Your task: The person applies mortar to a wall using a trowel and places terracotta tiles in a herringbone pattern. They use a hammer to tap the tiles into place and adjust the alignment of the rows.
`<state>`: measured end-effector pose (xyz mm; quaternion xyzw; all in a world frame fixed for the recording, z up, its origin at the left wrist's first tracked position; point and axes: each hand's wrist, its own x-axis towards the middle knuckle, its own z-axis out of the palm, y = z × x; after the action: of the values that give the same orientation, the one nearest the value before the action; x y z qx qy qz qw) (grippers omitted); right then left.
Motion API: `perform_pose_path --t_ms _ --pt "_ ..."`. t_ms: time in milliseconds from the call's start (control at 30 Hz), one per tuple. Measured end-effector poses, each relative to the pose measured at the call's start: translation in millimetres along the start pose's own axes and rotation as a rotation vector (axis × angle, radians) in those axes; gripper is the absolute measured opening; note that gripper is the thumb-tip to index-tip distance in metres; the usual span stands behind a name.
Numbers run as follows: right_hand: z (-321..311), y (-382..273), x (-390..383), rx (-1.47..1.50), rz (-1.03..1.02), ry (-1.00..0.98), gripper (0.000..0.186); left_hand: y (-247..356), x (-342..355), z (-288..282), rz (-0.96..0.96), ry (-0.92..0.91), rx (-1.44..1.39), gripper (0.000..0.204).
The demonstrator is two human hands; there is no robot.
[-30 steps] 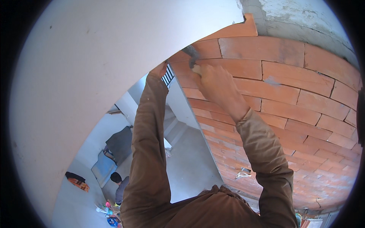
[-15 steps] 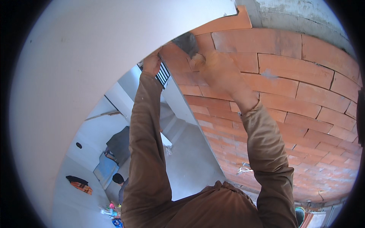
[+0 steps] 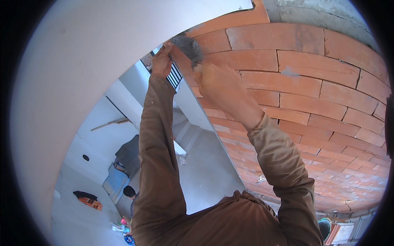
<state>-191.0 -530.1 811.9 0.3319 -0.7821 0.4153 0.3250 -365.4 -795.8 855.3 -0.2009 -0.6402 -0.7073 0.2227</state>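
Overhead, my right hand (image 3: 221,84) is closed around the handle of a trowel (image 3: 189,48). Its grey, mortar-smeared blade lies against the upper left end of the orange brick wall (image 3: 301,65), just under a white curved surface. Beside the blade, my left hand (image 3: 162,62) reaches up to the wall's end, its fingers closed on the edge of a brick (image 3: 180,61). The white surface and the hand itself hide part of that grip.
The white curved surface (image 3: 94,53) fills the upper left, close to both hands. Concrete (image 3: 324,12) runs above the top bricks. Far below are a grey floor (image 3: 205,164), stairs (image 3: 186,131), a blue board (image 3: 115,183) and another person (image 3: 130,192) at lower left.
My right hand and the trowel have moved left along the wall, toward my left hand. The left hand stays at the wall's end, with its fingers slightly shifted.
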Motion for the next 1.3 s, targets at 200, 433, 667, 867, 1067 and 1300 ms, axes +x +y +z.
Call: perform_pose_path --t_ms 200,433,667,867,1067,1300 --pt "12 2 27 -0.207 -0.018 0.046 0.014 -1 5 0 -0.025 -0.03 -0.067 0.039" --pt "17 8 28 -0.364 -0.135 0.204 0.012 -3 16 -15 -0.078 -0.075 -0.064 0.041" --pt "-1 10 9 -0.481 -0.198 0.193 0.033 3 8 -7 -0.063 -0.011 -0.006 0.051" --pt "1 14 -25 -0.212 -0.078 0.242 0.017 2 10 -8 -0.079 -0.01 0.024 0.057" --pt "14 18 -10 0.301 0.205 -0.052 0.044 -5 27 -23 -0.089 -0.058 0.031 0.037" --pt "17 27 11 0.741 0.42 -0.229 0.049 -7 21 -18 -0.109 -0.034 -0.144 0.036"
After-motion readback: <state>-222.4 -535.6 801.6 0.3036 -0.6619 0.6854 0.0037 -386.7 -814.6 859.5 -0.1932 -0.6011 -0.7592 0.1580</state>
